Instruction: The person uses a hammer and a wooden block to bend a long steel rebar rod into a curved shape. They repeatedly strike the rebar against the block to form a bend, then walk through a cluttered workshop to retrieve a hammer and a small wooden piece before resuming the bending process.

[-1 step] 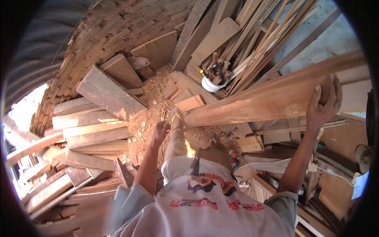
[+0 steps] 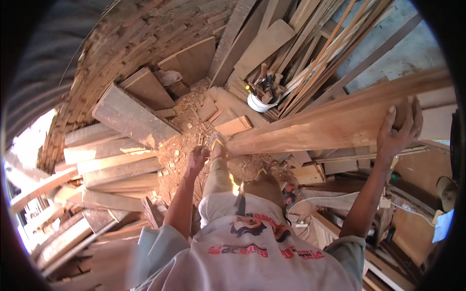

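Note:
A long, wide brown plank (image 2: 310,128) stretches from beside my sandalled foot (image 2: 217,145) up to the right. The palm side of my right hand (image 2: 400,127) rests against the plank's face toward its upper right end, fingers stretched and apart. Curled closed, my left hand (image 2: 198,159) hangs in the air beside my left leg, over the shavings. What its fingers hold, if anything, is hidden.
Wood shavings (image 2: 187,140) and offcuts litter the floor. Stacked boards (image 2: 121,167) lie at left. A white bucket of tools (image 2: 259,104) stands beyond the plank, near leaning wood strips (image 2: 315,63). A brick wall (image 2: 145,43) rises at far left.
The view has shifted very slightly. My left hand sits a little higher in the picture, still closed. My right hand stays against the plank.

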The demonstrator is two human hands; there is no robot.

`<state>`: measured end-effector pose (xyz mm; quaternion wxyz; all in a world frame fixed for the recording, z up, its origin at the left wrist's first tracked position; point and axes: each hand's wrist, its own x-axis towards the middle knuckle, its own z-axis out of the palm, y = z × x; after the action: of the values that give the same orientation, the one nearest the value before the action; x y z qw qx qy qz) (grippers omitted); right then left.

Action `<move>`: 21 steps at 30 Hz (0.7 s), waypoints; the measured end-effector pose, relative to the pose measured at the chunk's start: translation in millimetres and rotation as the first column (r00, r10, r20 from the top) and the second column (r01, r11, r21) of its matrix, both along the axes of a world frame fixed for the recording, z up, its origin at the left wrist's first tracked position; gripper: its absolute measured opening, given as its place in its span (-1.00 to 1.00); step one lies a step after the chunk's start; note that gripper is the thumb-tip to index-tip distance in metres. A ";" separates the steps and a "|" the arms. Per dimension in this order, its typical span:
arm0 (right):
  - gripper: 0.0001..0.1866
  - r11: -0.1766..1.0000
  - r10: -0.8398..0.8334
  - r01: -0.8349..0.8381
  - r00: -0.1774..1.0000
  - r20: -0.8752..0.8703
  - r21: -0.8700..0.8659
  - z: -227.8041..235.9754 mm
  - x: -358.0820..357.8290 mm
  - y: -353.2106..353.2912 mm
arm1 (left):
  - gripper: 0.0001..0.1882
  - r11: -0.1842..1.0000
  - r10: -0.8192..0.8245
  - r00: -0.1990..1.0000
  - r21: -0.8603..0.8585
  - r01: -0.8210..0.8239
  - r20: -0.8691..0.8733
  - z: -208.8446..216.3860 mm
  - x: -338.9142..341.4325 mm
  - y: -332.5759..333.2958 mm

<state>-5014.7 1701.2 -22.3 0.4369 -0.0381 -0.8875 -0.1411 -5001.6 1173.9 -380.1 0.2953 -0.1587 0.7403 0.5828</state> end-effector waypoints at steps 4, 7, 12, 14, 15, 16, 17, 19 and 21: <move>-0.53 0.967 -0.164 0.160 0.987 0.001 0.196 -19.7 -9.8 17.1 | -0.46 0.974 -0.212 0.975 -0.061 0.217 0.072 -35.2 -74.4 -1.6; -0.48 0.961 -0.209 0.201 0.978 0.021 0.188 -23.5 -22.0 16.1 | -0.50 0.846 -0.498 0.857 -0.140 0.514 0.132 -65.1 -142.9 25.4; -0.35 0.921 -0.359 0.342 0.931 0.069 0.187 -34.9 -23.4 2.8 | -0.48 0.592 -0.771 0.635 -0.312 0.743 0.047 -92.5 -217.3 118.0; -0.32 0.927 -0.352 0.335 0.932 0.083 0.169 -34.4 -19.2 5.9 | -0.48 0.596 -0.796 0.594 -0.325 0.734 -0.116 -72.2 -243.5 173.9; -0.31 0.931 -0.345 0.326 0.932 0.106 0.167 -37.6 -26.3 6.7 | -0.50 0.556 -0.826 0.547 -0.361 0.748 -0.139 -83.3 -257.4 199.1; -0.31 0.937 -0.328 0.312 0.940 0.095 0.158 -35.3 -20.4 9.9 | -0.51 0.520 -0.851 0.492 -0.415 0.747 -0.182 -85.2 -268.5 225.4; -0.31 0.947 -0.301 0.289 0.950 0.080 0.138 -34.4 -16.0 14.0 | -0.53 0.480 -0.877 0.427 -0.414 0.774 -0.218 -80.3 -281.7 252.9; -0.31 0.969 -0.237 0.231 0.969 0.065 0.091 -37.5 -19.2 18.6 | -0.58 0.422 -0.903 0.345 -0.389 0.819 -0.256 -78.6 -302.9 302.3; -0.26 0.970 -0.239 0.233 0.967 0.087 0.073 -35.8 -28.5 18.5 | -0.62 0.431 -0.889 0.310 -0.390 0.814 -0.336 -95.0 -315.8 337.5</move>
<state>-5043.2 1719.8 -58.1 0.3755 -0.1229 -0.8916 -0.2213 -5317.4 1511.5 -475.0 0.3442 0.3911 0.7990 0.3001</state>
